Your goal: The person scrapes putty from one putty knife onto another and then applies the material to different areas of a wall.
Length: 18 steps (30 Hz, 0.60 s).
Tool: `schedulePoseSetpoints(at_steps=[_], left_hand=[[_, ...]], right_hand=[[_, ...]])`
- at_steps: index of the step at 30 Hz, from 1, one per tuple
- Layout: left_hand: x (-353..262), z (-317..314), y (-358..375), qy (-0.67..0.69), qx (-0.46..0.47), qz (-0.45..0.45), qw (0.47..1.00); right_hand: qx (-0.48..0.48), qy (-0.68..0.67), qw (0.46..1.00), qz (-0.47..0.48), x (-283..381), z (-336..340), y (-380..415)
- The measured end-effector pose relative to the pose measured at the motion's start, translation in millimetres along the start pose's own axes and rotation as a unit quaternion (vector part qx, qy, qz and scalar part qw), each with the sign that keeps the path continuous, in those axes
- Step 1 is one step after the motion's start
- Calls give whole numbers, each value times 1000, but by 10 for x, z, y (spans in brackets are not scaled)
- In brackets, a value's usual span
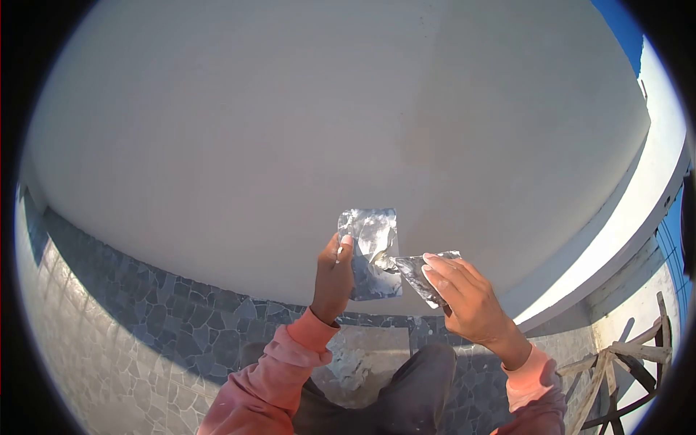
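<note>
Upright in front of the wall, my left hand (334,281) grips a flat, roughly rectangular putty scraper (376,283) by its left edge, thumb across its face. White paste (376,235) is smeared over the scraper's surface. My right hand (467,297) holds a second flat putty scraper (419,276), also streaked with white, its fingers laid along the top. The left corner of this second scraper meets a lump of paste at the first one's right edge. Below, between my knees, a pale board (388,341) carries a heap of whitish paste (351,367).
A large smooth pale wall (239,138) rises ahead. Grey irregular stone paving (174,312) covers the ground, partly sunlit at left. At lower right stands a rough wooden frame (616,362), near a low sunlit wall (645,297).
</note>
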<state>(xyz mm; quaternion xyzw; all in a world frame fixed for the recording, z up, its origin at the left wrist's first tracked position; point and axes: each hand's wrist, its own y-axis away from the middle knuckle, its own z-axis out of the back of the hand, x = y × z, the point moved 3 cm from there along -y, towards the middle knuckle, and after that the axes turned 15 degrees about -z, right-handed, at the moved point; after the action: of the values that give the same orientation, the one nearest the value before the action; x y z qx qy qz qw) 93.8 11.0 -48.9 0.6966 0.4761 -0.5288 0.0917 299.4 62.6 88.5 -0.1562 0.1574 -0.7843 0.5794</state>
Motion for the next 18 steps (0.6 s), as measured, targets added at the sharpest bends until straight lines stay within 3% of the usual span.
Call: schedulePoseSetpoints(at_steps=[6, 10, 13, 18], left_hand=[[-185, -44, 12, -92, 22, -94, 991], [-264, -18, 20, -137, 42, -87, 986], [-266, -47, 24, -148, 36, -82, 985], [-193, -24, 19, -92, 10, -60, 994]], right_hand=[[-4, 45, 996, 71, 46, -114, -126], [9, 69, 994, 86, 9, -274, -150], [46, 55, 992, 107, -60, -310, -198], [191, -7, 977, 93, -227, -133, -248]])
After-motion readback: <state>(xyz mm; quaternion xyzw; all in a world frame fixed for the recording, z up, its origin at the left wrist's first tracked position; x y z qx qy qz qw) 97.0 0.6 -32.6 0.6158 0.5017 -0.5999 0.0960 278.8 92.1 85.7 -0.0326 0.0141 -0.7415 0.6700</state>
